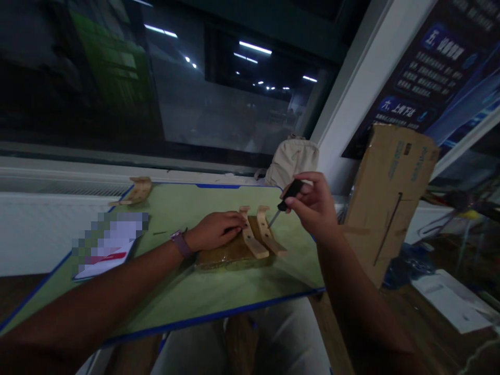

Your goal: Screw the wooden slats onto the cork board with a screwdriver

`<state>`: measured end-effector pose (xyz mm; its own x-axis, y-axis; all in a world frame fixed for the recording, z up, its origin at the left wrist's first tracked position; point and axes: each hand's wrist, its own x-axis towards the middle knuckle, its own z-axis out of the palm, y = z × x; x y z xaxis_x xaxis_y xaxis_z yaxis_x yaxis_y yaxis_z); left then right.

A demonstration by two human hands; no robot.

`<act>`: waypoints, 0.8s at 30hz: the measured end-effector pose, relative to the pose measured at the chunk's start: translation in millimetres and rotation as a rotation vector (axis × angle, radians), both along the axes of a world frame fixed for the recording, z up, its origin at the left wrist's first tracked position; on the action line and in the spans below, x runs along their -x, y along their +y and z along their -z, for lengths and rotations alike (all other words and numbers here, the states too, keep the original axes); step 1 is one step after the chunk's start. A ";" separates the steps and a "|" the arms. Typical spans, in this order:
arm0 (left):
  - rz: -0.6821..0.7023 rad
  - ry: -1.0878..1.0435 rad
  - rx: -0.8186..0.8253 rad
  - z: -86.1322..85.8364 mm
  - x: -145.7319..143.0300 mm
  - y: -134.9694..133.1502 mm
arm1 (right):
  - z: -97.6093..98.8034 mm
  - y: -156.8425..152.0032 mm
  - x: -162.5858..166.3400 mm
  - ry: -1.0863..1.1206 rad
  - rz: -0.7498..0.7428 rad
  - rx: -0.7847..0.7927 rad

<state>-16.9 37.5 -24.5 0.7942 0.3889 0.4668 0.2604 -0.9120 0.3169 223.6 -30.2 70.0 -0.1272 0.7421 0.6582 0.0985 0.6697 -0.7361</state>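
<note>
My right hand (312,205) grips a screwdriver (291,195) by its black handle, the shaft slanting down to the left. Its tip is close to the right curved wooden piece (266,229); contact is hard to make out. A second, similar wooden piece (252,237) lies just left of it, with dark holes along it. Both rest across a brown block (219,255) that looks wrapped in shiny tape. My left hand (216,230) leans on the block, its thumb and fingers closed at the left edge of the second piece.
The green tabletop (175,297) has a blue edge. Another curved wooden piece (140,191) sits at its far left corner, near a partly blurred sheet (113,250). Beyond are a beige backpack (292,159) and, to the right, a tall cardboard box (390,203).
</note>
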 end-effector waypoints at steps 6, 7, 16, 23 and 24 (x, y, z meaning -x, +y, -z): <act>0.007 0.003 0.028 -6.0 -0.2 -4.6 | 39.4 42.9 16.9 -0.071 -0.165 0.086; 0.009 0.004 0.035 -6.6 -0.1 -4.7 | 46.4 43.1 15.9 -0.065 -0.158 0.070; 0.040 0.006 0.095 -8.6 1.1 -2.3 | 73.5 31.1 7.5 -0.145 -0.140 -0.068; 0.028 0.020 0.061 -9.1 1.2 -3.5 | 68.8 31.3 8.1 -0.192 -0.194 -0.122; 0.025 0.020 0.054 -8.9 1.0 -3.4 | 67.9 30.4 7.9 -0.199 -0.200 -0.141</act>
<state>-17.8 34.1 -15.6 0.8131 0.3933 0.4293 0.2449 -0.9000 0.3606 215.7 0.2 2.1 -0.3976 0.5929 0.7003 0.0872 0.7841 -0.6144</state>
